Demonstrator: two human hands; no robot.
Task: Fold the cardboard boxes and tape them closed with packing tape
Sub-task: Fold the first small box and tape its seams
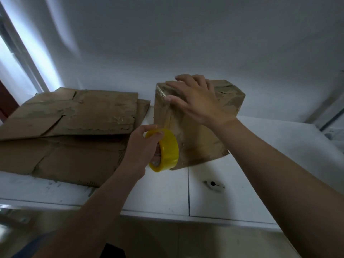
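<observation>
The left hand, gripping the yellow tape roll, partly hides its core. The right hand, fingers straight, covers the scuffed upright box at centre frame.

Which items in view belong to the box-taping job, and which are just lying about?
Part of the job: upright cardboard box; yellow tape roll, held by left hand; right hand, pressing the box's top edge; flattened cardboard stacks.
Just there: small keyhole-like fitting on the white counter.

I see a white wall behind a white counter, with daylight from a window on the left.
</observation>
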